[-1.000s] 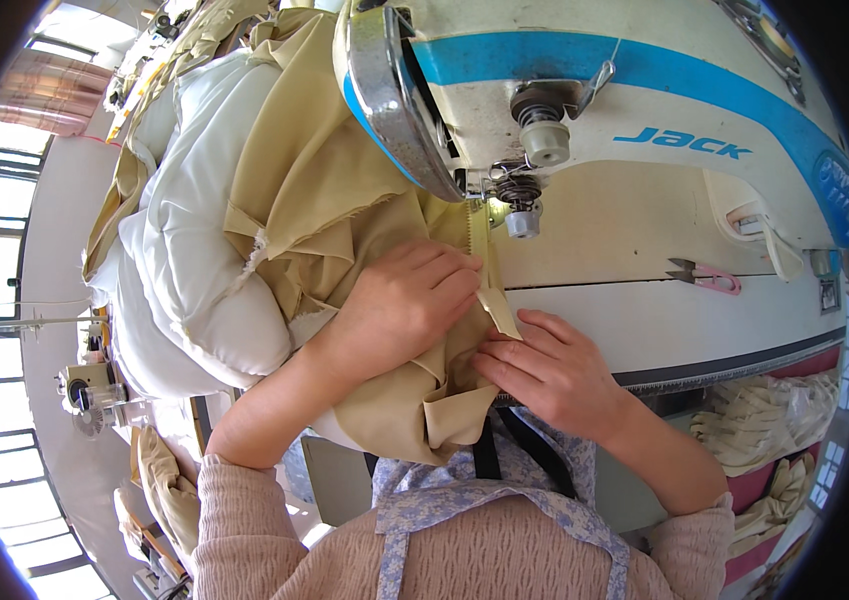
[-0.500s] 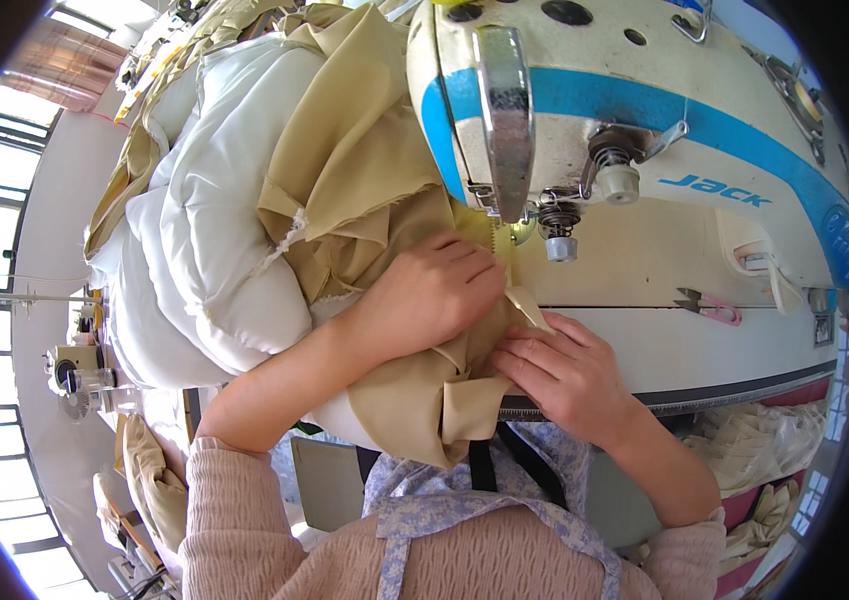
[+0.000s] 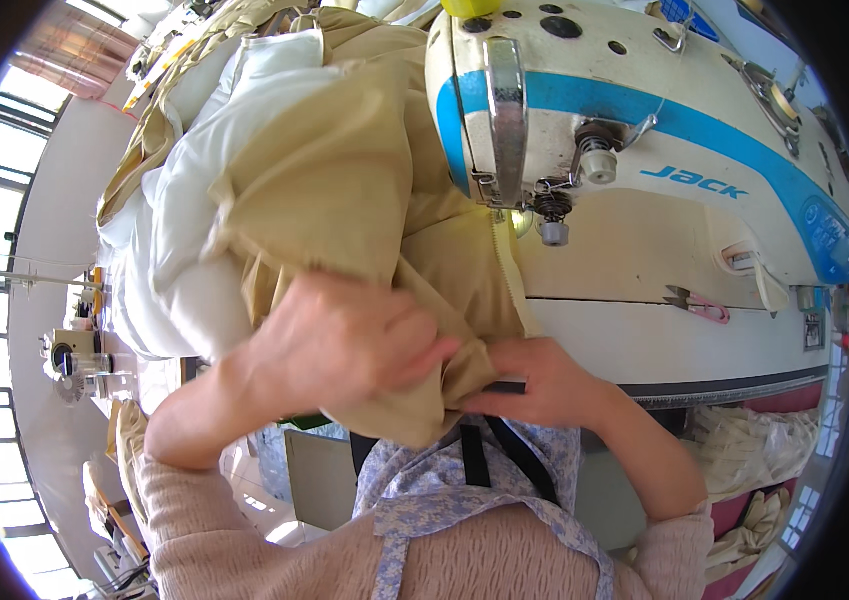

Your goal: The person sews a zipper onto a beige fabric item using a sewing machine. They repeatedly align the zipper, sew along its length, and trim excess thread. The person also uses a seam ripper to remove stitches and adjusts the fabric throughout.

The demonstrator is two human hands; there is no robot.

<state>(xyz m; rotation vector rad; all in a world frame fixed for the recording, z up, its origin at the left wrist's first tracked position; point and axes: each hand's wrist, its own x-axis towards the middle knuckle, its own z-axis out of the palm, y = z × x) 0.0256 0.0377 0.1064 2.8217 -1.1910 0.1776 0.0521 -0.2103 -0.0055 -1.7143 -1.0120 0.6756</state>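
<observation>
Tan fabric [image 3: 319, 190], partly blurred, lies bunched over a padded white piece [image 3: 184, 290] to the left of the sewing machine [image 3: 584, 110]. A pale zipper tape [image 3: 506, 265] runs along the fabric's right edge from under the needle area toward me. My left hand [image 3: 349, 340], smeared by motion, is curled closed on a fold of the tan fabric. At the table's front edge my right hand [image 3: 544, 385] pinches the near end of the fabric, its fingertips partly hidden by the cloth.
Pink-handled thread snips [image 3: 699, 303] lie on the machine table [image 3: 624, 340], right of the fabric. A dark ruler strip [image 3: 704, 393] lines the front edge. Plastic-wrapped pale cloth [image 3: 759, 440] sits below on the right. A metal presser lever [image 3: 506, 120] hangs at the machine's head.
My left hand has moved left and toward me, away from the needle area. The tan fabric has been spread over more of the white piece, baring the zipper tape. My right hand has shifted slightly nearer.
</observation>
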